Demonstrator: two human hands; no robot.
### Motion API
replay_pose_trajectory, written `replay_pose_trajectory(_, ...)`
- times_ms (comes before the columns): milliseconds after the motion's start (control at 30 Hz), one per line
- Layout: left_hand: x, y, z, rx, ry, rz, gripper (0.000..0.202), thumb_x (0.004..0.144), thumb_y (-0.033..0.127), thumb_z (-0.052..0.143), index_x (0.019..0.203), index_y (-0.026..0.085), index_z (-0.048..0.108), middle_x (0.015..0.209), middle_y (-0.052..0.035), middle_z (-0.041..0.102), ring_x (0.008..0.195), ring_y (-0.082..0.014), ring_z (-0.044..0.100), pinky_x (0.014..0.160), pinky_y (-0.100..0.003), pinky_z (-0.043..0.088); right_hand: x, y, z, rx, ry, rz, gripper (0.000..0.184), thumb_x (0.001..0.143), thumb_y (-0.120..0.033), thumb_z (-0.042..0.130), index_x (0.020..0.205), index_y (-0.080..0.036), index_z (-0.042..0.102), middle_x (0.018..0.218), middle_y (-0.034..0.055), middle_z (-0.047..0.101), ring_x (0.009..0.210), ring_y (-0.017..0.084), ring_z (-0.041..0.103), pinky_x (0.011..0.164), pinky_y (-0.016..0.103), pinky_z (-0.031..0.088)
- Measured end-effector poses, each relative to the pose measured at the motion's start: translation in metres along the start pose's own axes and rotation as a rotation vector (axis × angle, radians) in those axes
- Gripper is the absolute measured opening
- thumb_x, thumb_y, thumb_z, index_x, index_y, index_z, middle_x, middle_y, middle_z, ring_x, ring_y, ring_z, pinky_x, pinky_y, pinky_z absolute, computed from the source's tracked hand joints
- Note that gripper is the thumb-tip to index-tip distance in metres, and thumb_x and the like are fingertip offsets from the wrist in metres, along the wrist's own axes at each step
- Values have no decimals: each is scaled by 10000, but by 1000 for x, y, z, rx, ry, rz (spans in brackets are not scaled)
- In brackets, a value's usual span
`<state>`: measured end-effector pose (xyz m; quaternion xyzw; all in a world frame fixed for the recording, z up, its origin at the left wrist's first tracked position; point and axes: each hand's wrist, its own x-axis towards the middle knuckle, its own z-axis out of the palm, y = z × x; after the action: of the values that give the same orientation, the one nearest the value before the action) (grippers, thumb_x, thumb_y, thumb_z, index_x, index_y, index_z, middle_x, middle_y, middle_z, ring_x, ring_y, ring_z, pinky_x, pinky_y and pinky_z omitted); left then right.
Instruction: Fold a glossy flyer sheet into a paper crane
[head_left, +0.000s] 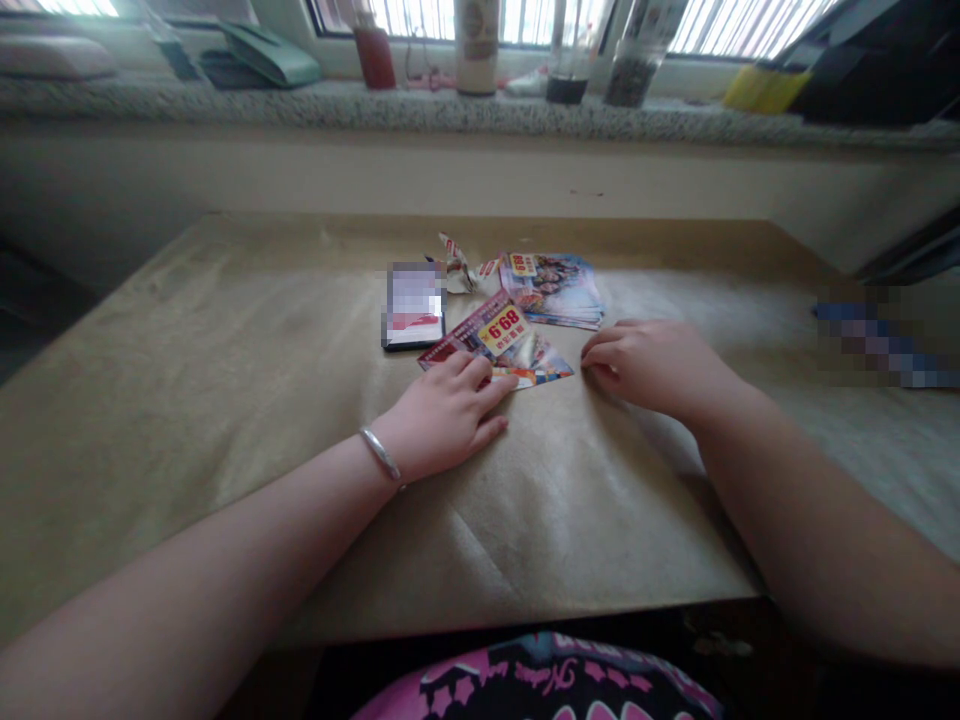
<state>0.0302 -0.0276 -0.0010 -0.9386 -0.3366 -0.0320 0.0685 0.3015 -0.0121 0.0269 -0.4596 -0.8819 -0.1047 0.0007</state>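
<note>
A colourful flyer (501, 340) with a yellow price tag lies on the brown paper sheet (225, 380) in front of me. My left hand (442, 415), a silver bangle on its wrist, rests palm down with its fingers stretched flat onto the flyer's near edge. Just right of the flyer sits my right hand (649, 362), knuckles up, fingers curled down onto the paper and fingertips close to the flyer's right corner; nothing shows in it. A stack of similar flyers (553, 288) lies behind. A phone (413, 310) lies left of the flyer.
A crumpled scrap of paper (459, 266) lies by the stack. The windowsill (300, 100) behind holds bottles, a red cup (374, 55) and a green pouch (270, 55). A blurred blue thing (885, 335) lies at the right edge.
</note>
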Motion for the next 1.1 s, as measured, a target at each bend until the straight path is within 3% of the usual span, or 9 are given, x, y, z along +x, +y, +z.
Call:
replay_pose_trajectory(67, 0, 0, -1, 2, 2, -1, 488, 976, 459, 390, 1367, 189, 503, 1169, -109, 558, 1094, -287, 463, 1019, -414, 385, 1, -5, 0, 9, 18, 25, 280, 871, -199, 489, 888, -242, 765, 996, 16, 750, 824, 177, 661, 626, 287, 401)
replay_pose_trajectory(233, 0, 1, -3, 1, 8, 3, 484, 977, 449, 392, 1367, 183, 503, 1165, -111, 561, 1083, -287, 464, 1014, -411, 385, 2, -8, 3, 50, 16, -104, 264, 883, -230, 510, 914, -264, 770, 945, 15, 744, 826, 181, 640, 659, 292, 404)
replay_pose_trajectory(600, 0, 1, -2, -9, 18, -1, 470, 974, 447, 400, 1344, 185, 524, 1141, -111, 568, 1068, -281, 466, 1000, -413, 397, -2, -2, -2, 31, -71, -15, 262, 820, -178, 526, 840, -256, 775, 926, 12, 751, 791, 175, 649, 609, 288, 385)
replay_pose_trajectory(733, 0, 2, -4, -12, 10, -2, 475, 972, 447, 407, 1351, 185, 521, 1149, -113, 569, 1072, -287, 466, 1002, -418, 398, 0, -11, -1, 52, -3, -31, 262, 872, -216, 500, 889, -248, 759, 980, 13, 739, 805, 177, 647, 618, 293, 395)
replay_pose_trajectory(867, 0, 1, -3, -7, 18, 0, 476, 973, 448, 405, 1355, 187, 518, 1138, -114, 571, 1067, -284, 469, 1002, -417, 398, 5, -17, 5, 106, 68, -173, 275, 909, -224, 480, 935, -226, 753, 968, 44, 729, 847, 192, 619, 705, 303, 427)
replay_pose_trajectory(1100, 1, 1, -3, 2, 16, -11, 474, 969, 446, 412, 1353, 189, 520, 1143, -114, 563, 1076, -290, 466, 1001, -423, 398, 11, -18, 13, 163, 138, -267, 287, 892, -195, 496, 1019, -247, 748, 935, 43, 725, 839, 197, 570, 752, 312, 425)
